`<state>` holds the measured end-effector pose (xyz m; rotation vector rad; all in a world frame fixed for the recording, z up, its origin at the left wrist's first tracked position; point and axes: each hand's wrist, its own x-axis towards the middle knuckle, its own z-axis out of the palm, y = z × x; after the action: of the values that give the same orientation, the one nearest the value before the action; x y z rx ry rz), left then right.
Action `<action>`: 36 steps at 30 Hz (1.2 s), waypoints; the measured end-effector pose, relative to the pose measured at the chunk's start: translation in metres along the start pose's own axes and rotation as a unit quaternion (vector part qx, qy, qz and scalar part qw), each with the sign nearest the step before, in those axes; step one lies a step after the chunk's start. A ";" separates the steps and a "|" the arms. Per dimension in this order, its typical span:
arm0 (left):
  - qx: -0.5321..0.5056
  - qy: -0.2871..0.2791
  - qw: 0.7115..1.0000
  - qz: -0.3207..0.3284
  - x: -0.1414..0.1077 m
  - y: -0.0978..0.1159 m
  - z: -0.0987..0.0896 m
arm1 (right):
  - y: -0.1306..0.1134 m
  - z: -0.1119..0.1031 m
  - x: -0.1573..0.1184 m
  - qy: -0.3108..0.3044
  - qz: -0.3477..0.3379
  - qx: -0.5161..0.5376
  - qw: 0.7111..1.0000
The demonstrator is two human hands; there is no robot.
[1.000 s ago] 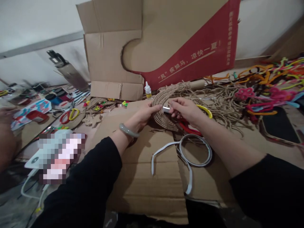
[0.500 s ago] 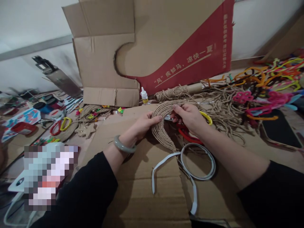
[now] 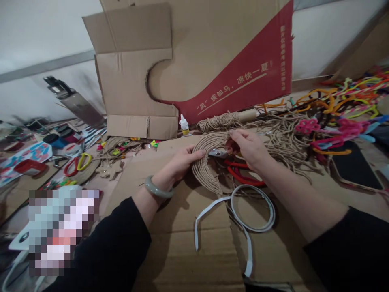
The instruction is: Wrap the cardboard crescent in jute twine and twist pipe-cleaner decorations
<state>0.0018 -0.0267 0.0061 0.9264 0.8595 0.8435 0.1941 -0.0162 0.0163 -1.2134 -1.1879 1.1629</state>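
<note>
A curved, crescent-like piece (image 3: 204, 175) covered in rows of brown twine is held above the cardboard. My left hand (image 3: 186, 160) grips its left side, thumb on top of the rows. At its upper right end my right hand (image 3: 247, 146) is closed, thumb and finger pinching the twine at the edge. Below that hand lie scissors with red handles (image 3: 243, 172), their blades partly hidden. A coil of white tape (image 3: 234, 209) rests on the cardboard (image 3: 188, 259) just in front, one end curling left.
Behind stand a small white glue bottle (image 3: 184, 125), a roll of twine (image 3: 219, 121) and an upright cardboard box piece (image 3: 133, 89). Loose twine (image 3: 288, 142) and colourful pipe cleaners (image 3: 340, 105) spread at right, near a dark phone (image 3: 354, 166). Yellow-and-red scissors (image 3: 77, 163) lie left.
My right hand has shifted slightly right along the upper edge of the twine piece. The piece has turned a little in my left hand, and the view has tilted slightly.
</note>
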 end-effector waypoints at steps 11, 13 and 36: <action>-0.037 0.104 0.992 0.069 0.004 0.002 0.003 | 0.002 -0.007 0.004 -0.009 0.013 -0.013 1.000; -0.046 0.150 0.982 0.102 0.006 0.002 0.001 | 0.001 -0.009 0.003 -0.021 0.026 -0.025 0.999; 0.035 0.164 0.982 0.085 0.001 0.006 -0.004 | 0.001 -0.011 0.002 -0.005 0.026 0.017 0.999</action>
<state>-0.0027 -0.0221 0.0097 0.9475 1.1100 1.1412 0.2049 -0.0142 0.0157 -1.2193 -1.1452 1.2247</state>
